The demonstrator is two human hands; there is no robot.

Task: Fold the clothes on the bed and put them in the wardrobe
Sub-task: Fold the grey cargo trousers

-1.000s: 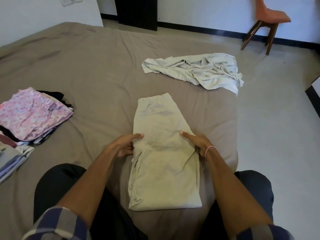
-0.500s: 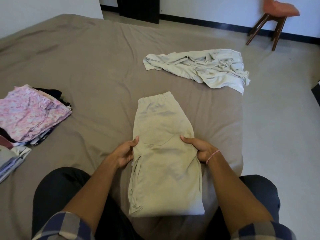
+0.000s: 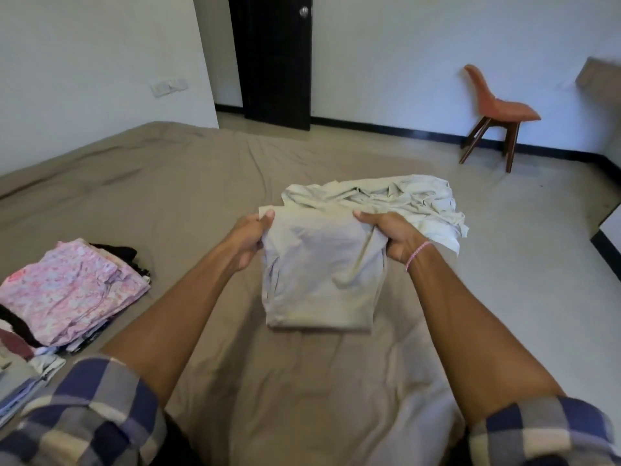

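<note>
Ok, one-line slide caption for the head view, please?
Left hand and right hand hold the folded beige trousers over the bed, crumpled pale garment behind, folded stack at left.

White room, dark door (image 3: 275,62) ahead of you.
You face a white wall (image 3: 386,55) with a black skirting (image 3: 386,129) along its foot; the door, with a round metal knob (image 3: 304,11), stands at that wall's left end. An orange chair (image 3: 497,105) on wooden legs stands on the pale floor (image 3: 521,247) near the wall, to your right. A switch plate (image 3: 168,86) sits on the left wall (image 3: 84,62), above the brown-sheeted bed (image 3: 151,183).
</note>
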